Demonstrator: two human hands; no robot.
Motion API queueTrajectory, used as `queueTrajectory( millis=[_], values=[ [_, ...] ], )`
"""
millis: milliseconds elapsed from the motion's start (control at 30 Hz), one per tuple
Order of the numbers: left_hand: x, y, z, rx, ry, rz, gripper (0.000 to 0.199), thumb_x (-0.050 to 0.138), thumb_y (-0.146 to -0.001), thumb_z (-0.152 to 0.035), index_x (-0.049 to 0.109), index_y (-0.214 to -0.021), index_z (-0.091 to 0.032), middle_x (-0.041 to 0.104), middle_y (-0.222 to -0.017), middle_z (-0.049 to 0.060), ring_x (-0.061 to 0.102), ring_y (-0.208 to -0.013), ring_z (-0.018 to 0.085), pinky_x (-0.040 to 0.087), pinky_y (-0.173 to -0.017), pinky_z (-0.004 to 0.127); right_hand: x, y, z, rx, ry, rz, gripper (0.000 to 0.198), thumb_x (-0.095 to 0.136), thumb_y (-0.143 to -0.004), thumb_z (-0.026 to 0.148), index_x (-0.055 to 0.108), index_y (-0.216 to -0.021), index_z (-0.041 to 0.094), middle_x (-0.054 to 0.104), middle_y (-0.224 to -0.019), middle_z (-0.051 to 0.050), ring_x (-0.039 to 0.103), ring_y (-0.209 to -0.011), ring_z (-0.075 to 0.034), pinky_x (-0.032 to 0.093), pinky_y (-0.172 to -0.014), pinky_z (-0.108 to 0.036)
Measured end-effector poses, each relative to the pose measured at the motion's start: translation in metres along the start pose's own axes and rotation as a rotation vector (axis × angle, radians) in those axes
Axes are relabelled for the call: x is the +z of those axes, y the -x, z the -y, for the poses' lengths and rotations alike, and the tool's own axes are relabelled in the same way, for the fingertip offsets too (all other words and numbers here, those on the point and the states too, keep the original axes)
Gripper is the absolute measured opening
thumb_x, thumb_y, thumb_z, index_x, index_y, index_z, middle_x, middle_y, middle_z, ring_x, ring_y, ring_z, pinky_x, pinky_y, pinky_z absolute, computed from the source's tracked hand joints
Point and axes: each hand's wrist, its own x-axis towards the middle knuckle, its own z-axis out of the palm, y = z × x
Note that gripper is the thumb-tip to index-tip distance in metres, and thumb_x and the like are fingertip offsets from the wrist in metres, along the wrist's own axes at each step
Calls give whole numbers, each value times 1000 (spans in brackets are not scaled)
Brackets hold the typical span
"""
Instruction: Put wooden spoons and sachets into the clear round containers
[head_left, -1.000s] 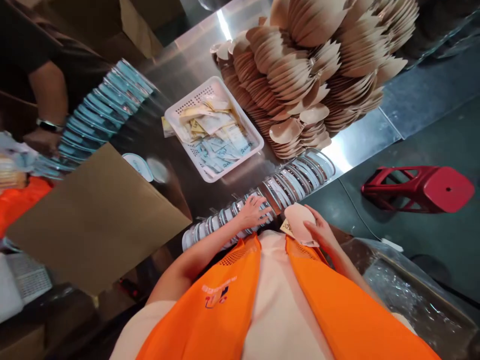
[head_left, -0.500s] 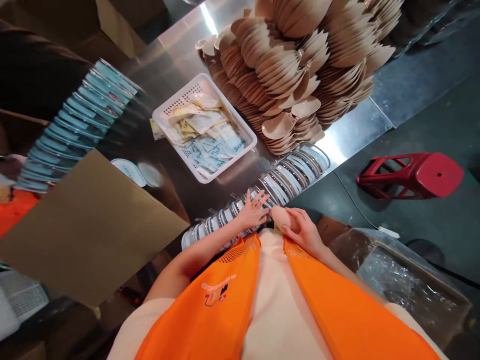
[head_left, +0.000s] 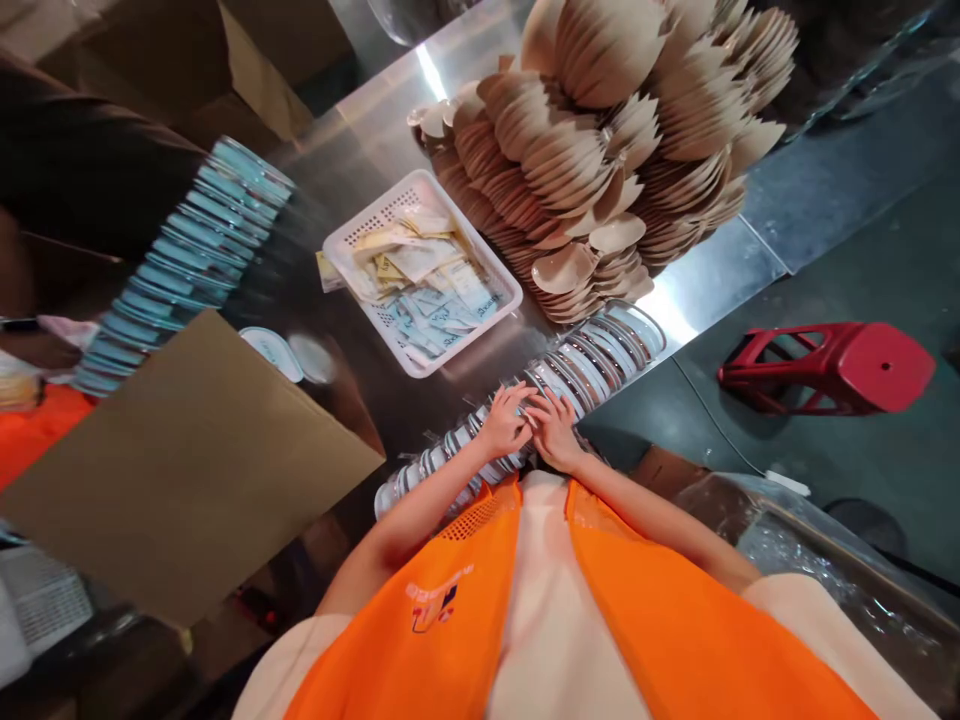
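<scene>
A long row of clear-rimmed, white-filled cases (head_left: 592,355) stands on edge along the near side of the steel table. Over the middle of this row, my left hand (head_left: 506,422) has its fingers bent and close to my right hand. My right hand (head_left: 555,430) is curled too, its fingertips meeting the left ones at the cases. Whatever lies between the fingers is hidden. Beyond the row, a white plastic basket (head_left: 337,243) holds several yellow and pale blue sachets. To its right are piled many beige spoon-shaped pieces (head_left: 562,270) in nested stacks.
A brown cardboard flap (head_left: 187,470) rises at the left. Behind it stands a row of blue cases (head_left: 187,255), with another person's arm (head_left: 97,130) nearby. A red stool (head_left: 832,365) is on the floor at the right. An open carton with clear plastic (head_left: 817,570) sits below.
My right hand has moved up and left onto the row, beside the left hand. The beige rounded piece it held no longer shows. My left fingers, spread before, are now bent.
</scene>
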Motion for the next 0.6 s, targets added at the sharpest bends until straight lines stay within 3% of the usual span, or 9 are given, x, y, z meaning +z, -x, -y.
queueTrajectory(
  millis=[167, 300, 367, 433, 533, 600],
  values=[
    [8, 0, 1, 57, 2, -40, 9, 71, -89, -29, 75, -92, -21, 55, -154, 14, 46, -151, 35, 28, -129, 64, -13, 3, -8, 162, 25, -11, 31, 59, -103, 30, 65, -133, 25, 59, -153, -15, 52, -141, -31, 39, -115, -53],
    [19, -3, 1, -27, -10, -147, 42, 75, -91, -37, 63, -126, -18, 54, -151, 20, 46, -151, 33, 38, -127, 58, -54, -29, -31, 86, -176, 68, 35, 48, -106, 30, 65, -137, 25, 66, -144, -13, 61, -131, -29, 49, -109, -49],
    [20, -8, -3, -43, -15, -169, 54, 72, -94, -40, 54, -140, -18, 53, -153, 22, 46, -151, 33, 38, -126, 57, -83, -68, -60, 59, -222, 51, 43, 40, -105, 23, 64, -141, 25, 70, -137, -11, 64, -127, -28, 50, -111, -49],
    [12, -21, -4, -100, -22, -217, 58, 69, -97, -44, 51, -146, -18, 55, -153, 21, 50, -148, 32, 39, -125, 54, -107, -122, -94, 82, -111, -4, 51, 42, -99, 17, 61, -146, 20, 69, -140, -14, 58, -135, -31, 42, -119, -55],
    [-24, -56, 13, -298, -39, -334, 42, 61, -102, -40, 59, -140, -21, 67, -140, 15, 59, -137, 30, 44, -120, 48, -128, -205, -134, 176, 71, -8, 51, 47, -93, 14, 65, -141, 15, 64, -148, -20, 45, -149, -38, 20, -127, -70],
    [-57, -88, 37, -482, -22, -417, 34, 56, -104, -36, 64, -134, -22, 72, -130, 13, 64, -129, 30, 47, -115, 48, -137, -237, -146, 239, 63, 31, 36, 51, -94, 20, 75, -121, 16, 74, -130, -21, 55, -138, -41, 23, -123, -74]
  ],
)
